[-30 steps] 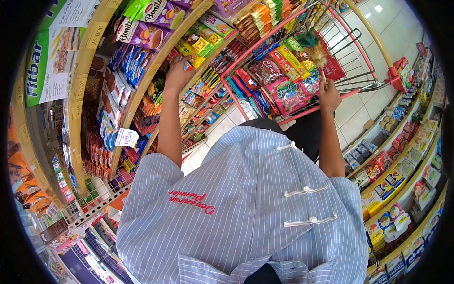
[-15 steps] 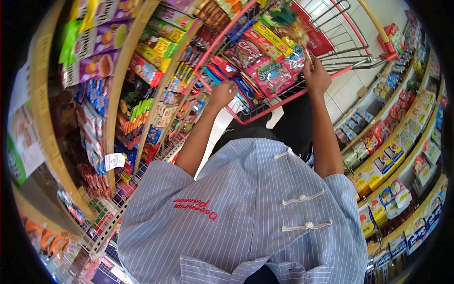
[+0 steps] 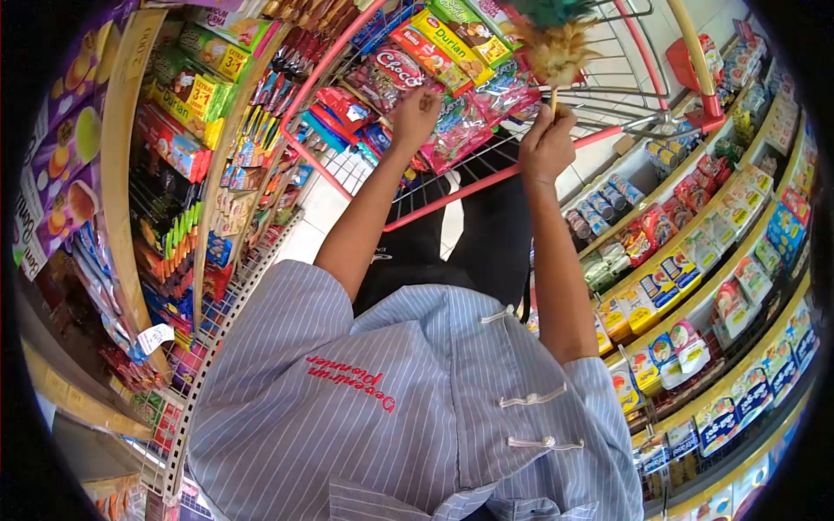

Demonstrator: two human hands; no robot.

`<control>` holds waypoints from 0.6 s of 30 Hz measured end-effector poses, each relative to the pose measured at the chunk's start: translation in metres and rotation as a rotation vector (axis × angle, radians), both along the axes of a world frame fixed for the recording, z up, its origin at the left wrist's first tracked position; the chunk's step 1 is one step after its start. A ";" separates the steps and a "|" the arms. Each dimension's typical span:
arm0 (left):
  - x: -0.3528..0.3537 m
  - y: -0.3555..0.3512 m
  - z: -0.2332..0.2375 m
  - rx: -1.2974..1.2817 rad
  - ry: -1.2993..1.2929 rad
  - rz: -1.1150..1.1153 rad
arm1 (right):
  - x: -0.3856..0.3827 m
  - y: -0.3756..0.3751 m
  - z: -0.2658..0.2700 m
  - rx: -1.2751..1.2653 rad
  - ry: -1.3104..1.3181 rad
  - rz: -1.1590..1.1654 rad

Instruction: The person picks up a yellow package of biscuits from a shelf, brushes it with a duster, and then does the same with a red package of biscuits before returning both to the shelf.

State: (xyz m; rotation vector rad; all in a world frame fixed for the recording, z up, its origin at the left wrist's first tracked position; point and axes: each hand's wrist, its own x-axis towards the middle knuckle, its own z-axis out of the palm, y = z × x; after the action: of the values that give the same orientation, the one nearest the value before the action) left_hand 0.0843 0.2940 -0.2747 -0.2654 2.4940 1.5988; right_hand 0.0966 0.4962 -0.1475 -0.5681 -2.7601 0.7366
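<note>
Well, packets (image 3: 393, 76) lie in the cart (image 3: 417, 214) below the left hand (image 3: 417, 120), whose hold I can't tell. The right hand (image 3: 547, 149) grips 1 feather duster (image 3: 558, 56), top cut off.

From the left grip (image 3: 417, 117), free room over packets (image 3: 447, 39) at 12 o'clock, feather duster (image 3: 556, 56) and right grip (image 3: 547, 146) blocking 2 to 4, pink cart rail (image 3: 469, 194) across 6, shelf (image 3: 124, 104) walling off 9, narrow floor (image 3: 314, 210) gap near 8
</note>
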 end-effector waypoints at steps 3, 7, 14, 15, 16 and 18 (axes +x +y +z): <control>-0.042 0.020 -0.016 -0.105 -0.029 0.028 | -0.002 0.000 -0.005 0.019 0.013 0.011; -0.087 0.043 -0.027 -0.339 -0.305 0.086 | -0.002 0.000 -0.003 0.008 -0.013 0.032; -0.112 0.039 -0.042 -0.285 -0.584 0.112 | -0.002 -0.002 -0.008 -0.030 0.003 0.063; -0.109 0.036 -0.039 -0.283 -0.586 0.123 | -0.002 -0.004 -0.009 -0.047 0.006 0.060; -0.104 0.034 -0.035 -0.348 -0.564 0.124 | -0.003 -0.003 -0.008 -0.048 0.007 0.071; -0.096 0.029 -0.035 -0.407 -0.545 0.141 | -0.004 -0.002 -0.004 0.031 -0.048 0.110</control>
State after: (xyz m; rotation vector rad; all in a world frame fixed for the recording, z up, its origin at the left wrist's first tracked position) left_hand -0.0120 0.3231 -0.3093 -0.8213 2.3566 0.8701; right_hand 0.0927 0.4945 -0.1519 -0.4358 -2.8608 0.7115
